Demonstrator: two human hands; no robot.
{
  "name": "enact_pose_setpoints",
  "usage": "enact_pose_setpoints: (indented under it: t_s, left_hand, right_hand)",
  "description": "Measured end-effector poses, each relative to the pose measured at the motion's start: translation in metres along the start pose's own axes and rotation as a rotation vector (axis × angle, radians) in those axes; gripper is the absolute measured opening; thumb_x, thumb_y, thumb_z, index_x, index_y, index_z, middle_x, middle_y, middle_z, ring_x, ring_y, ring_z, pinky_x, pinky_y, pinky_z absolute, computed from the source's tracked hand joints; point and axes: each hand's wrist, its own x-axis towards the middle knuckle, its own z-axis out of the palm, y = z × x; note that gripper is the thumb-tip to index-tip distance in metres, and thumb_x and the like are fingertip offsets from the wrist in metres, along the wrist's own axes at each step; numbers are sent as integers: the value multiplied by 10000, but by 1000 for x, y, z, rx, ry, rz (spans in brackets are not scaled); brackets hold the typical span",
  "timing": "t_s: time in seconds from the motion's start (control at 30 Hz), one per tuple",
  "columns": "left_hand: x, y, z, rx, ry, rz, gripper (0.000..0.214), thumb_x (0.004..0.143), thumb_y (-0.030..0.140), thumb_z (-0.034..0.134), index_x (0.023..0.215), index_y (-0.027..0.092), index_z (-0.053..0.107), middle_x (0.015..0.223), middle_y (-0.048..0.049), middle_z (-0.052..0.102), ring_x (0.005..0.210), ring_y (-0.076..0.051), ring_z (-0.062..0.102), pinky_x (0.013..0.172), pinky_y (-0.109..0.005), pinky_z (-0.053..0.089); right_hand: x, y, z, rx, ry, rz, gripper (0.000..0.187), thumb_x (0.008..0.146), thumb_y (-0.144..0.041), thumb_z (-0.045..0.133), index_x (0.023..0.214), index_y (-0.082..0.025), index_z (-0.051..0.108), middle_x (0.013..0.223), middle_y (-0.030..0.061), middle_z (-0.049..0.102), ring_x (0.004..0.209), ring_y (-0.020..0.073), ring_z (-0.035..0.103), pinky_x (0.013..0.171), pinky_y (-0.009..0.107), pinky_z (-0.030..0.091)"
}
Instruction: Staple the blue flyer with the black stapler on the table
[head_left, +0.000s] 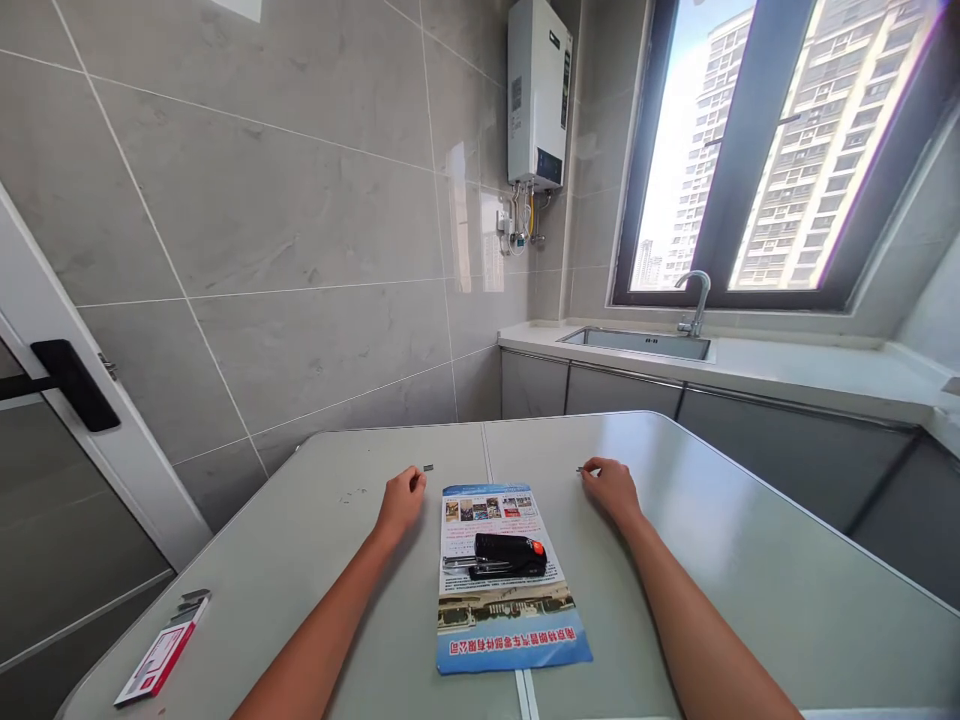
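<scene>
A black stapler (510,556) with an orange-red patch lies on a printed leaflet (517,650); its metal tray juts out to the left. My left hand (402,500) is closed beyond the leaflet's upper left, with a short grey staple strip (428,467) at its fingertips. On the other side, my right hand (611,485) pinches a similar small staple strip (580,469), mostly covered by the fingers. Both hands are low over the table and apart from the stapler.
The pale table (750,580) has a seam down its middle. A red-and-white box (163,655) with grey staple strips (193,598) on its far end lies at the left edge. Beyond are a door handle (75,384), a counter with a sink (645,343), and a water heater (538,95).
</scene>
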Motion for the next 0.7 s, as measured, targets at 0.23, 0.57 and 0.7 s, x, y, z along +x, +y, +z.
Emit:
enact_pose_setpoints:
  t_s: [0.23,0.57,0.7]
  left_hand:
    - [39,-19,28,149,-41,33,275,953,153,513,1155,182,696,1268,-141,666,1200,-267,612,1037,-404,471]
    - [-3,-14,25,229,-167,74,317,955,59,446,994,189,732,1066,-112,721,1099,-260,636,958,-364,496]
    - [-23,-8,20,208,-147,31,300,912,52,501,1099,180,698,1074,-110,727,1053,-259,657,917,-361,504]
  right_hand:
    - [-3,10,20,-119,-145,65,232,848,-218,580,914,-207,802,1038,109,717,1038,285,635,841,356,478]
    - [-5,2,25,-127,-208,19,463,895,-202,541,1326,-211,709,1208,168,604,1205,362,518,989,495,450]
    - [-8,-15,15,-16,-218,-85,438,929,-184,481,1310,-182,696,1127,151,610,1075,301,581,971,458,467]
